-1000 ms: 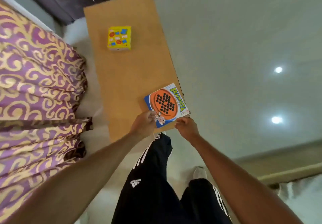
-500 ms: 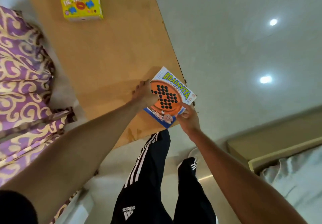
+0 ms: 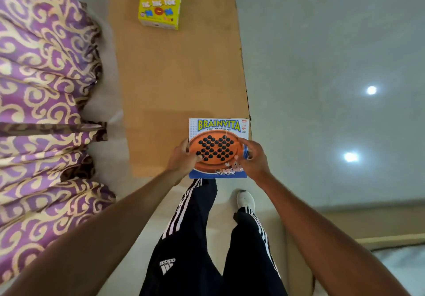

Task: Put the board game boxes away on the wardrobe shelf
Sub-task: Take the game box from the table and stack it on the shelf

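The Brainvita box (image 3: 218, 130) is at the near right corner of the wooden table (image 3: 179, 77), overhanging its edge. The left hand (image 3: 181, 158) and right hand (image 3: 251, 161) grip it at either side, thumbs on the lid. A loose lid could let the base drop and spill the pieces. The Tic Tac Toe box (image 3: 160, 3) lies at the far end, near the purple curtain (image 3: 41, 88), easily forgotten.

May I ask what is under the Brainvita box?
The near right corner of the wooden table lies beneath the Brainvita box, gripped at its sides by the left hand and right hand. The box covers that patch; whether it touches cannot be seen.
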The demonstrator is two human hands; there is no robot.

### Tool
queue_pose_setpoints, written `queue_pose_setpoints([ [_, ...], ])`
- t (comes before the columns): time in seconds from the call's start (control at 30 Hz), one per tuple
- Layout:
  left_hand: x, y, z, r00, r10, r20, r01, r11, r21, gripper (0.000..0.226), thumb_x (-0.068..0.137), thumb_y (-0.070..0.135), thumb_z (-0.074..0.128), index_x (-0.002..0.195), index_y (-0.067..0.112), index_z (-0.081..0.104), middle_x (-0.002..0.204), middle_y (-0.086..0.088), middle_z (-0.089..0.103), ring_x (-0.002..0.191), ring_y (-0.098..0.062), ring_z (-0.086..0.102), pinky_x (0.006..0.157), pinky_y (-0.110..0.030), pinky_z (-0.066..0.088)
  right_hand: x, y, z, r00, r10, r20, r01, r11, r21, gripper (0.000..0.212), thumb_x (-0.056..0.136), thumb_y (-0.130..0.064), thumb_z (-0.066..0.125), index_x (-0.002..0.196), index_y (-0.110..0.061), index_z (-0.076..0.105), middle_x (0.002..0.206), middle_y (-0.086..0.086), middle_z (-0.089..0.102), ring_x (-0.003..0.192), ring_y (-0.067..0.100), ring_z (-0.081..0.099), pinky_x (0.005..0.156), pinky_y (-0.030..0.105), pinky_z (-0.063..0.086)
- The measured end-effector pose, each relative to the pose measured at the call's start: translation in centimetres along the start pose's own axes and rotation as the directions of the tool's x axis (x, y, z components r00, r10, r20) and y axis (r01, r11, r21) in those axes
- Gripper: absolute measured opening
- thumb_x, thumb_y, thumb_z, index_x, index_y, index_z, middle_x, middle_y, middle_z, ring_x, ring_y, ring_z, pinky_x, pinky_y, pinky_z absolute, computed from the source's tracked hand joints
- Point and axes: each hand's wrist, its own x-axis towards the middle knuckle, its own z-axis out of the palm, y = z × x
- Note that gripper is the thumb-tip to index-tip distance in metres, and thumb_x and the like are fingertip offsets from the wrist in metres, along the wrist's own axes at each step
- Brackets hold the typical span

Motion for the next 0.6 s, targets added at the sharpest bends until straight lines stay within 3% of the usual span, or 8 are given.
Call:
queue_pose_setpoints([
  [0.17,-9.3,-0.5,0.6,0.979,0.142,-0.149,-0.160,0.981,-0.112,0.046,0.086,0.000,0.061,0.126,0.019,0.053,0.116,-0.001,0.064,0.107,-0.016,0.064,0.088,-0.038,0.058,-5.2,-3.3,-4.2,0.977,-0.201,0.066,0.203,0.979,-0.012,0.051,0.080,-0.015,0.075,0.128,-0.023,0.058,0.130,0.000,0.052,0.122,0.015,0.049,0.095,0.034,0.051],
  [0.3,-19.3,-1.5,2.4,0.923,0.231,-0.309,-0.297,0.936,-0.188,0.041,0.089,-0.003,0.057,0.122,0.021,0.055,0.103,0.010,0.065,0.094,-0.003,0.066,0.073,-0.021,0.059,-10.9,-5.9,-7.0,0.920,-0.358,0.158,0.369,0.929,-0.042,0.049,0.081,-0.018,0.074,0.127,-0.028,0.058,0.130,-0.002,0.050,0.120,0.010,0.049,0.089,0.023,0.050],
  [0.4,-27.0,-4.8,4.6,0.866,0.246,-0.436,-0.373,0.898,-0.234,0.042,0.089,-0.001,0.057,0.123,0.023,0.055,0.104,0.007,0.065,0.098,-0.011,0.065,0.080,-0.032,0.060,-16.2,-7.1,-8.2,0.856,-0.434,0.281,0.471,0.879,-0.076,0.048,0.082,-0.017,0.073,0.126,-0.030,0.057,0.126,-0.006,0.048,0.114,0.011,0.052,0.085,0.022,0.051],
  [0.5,-33.2,-9.5,6.8,0.841,0.199,-0.503,-0.394,0.863,-0.317,0.045,0.086,0.005,0.063,0.118,0.035,0.056,0.103,0.004,0.065,0.099,-0.020,0.063,0.080,-0.042,0.059,-20.9,-7.1,-8.2,0.791,-0.458,0.406,0.548,0.826,-0.135,0.049,0.082,-0.018,0.073,0.128,-0.029,0.057,0.126,-0.004,0.048,0.110,0.014,0.055,0.087,0.031,0.055],
  [0.6,-38.7,-14.8,9.4,0.826,0.096,-0.555,-0.354,0.856,-0.378,0.046,0.087,0.008,0.067,0.125,0.030,0.055,0.107,0.000,0.065,0.101,-0.022,0.063,0.081,-0.047,0.059,-25.6,-6.2,-7.2,0.733,-0.423,0.532,0.583,0.794,-0.172,0.052,0.082,-0.017,0.073,0.130,-0.027,0.056,0.130,-0.002,0.045,0.110,0.017,0.055,0.080,0.037,0.060],
])
